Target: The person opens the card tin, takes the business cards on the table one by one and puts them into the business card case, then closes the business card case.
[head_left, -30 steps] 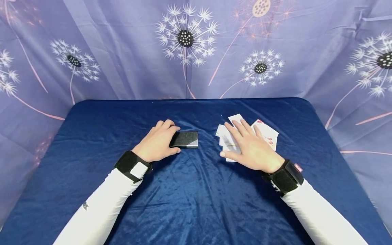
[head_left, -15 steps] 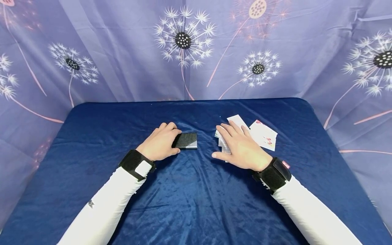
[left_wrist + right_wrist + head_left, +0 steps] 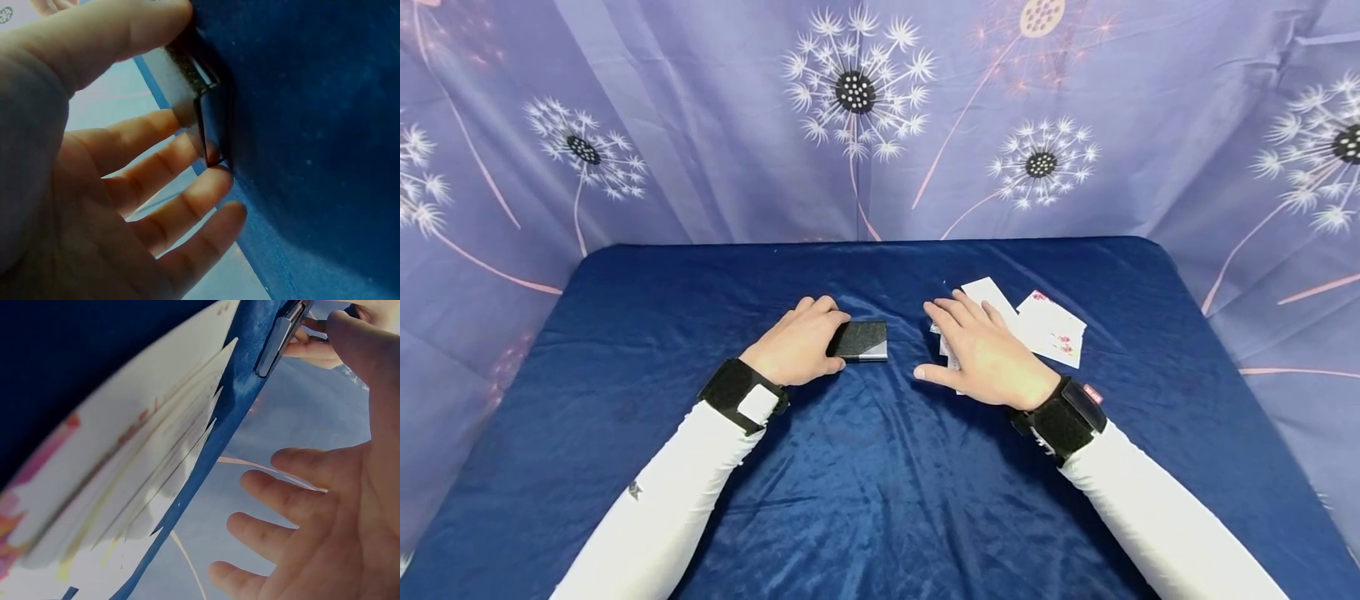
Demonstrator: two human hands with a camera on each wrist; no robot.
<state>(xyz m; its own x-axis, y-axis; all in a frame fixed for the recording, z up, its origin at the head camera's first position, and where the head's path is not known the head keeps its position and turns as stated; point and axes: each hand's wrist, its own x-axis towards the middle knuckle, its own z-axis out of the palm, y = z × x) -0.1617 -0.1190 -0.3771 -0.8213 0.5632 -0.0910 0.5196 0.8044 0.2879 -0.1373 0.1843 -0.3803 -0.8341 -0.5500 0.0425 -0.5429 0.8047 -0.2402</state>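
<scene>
On the blue-covered table lies a flat black business card case point(image 3: 863, 340) with a silver corner. My left hand point(image 3: 796, 343) holds its left end, thumb on the near edge and fingers on the far edge. In the left wrist view the thumb and fingertips point(image 3: 215, 181) sit on either side of the case point(image 3: 215, 122). My right hand point(image 3: 988, 350) hovers over the left part of a spread of white cards point(image 3: 1051, 329), fingers outstretched and holding nothing. Seen from the right wrist, the cards point(image 3: 144, 437) overlap in a loose fan, some with red floral print; a gap separates them from the palm.
The dark blue tablecloth point(image 3: 865, 492) covers the table, slightly creased in the middle. Behind it hangs a purple curtain point(image 3: 715, 125) with dandelion prints. Between the case and the cards is a narrow strip of cloth.
My right hand has risen off the cards and moved left, uncovering more of those on the right. My left hand has shifted slightly right over the case.
</scene>
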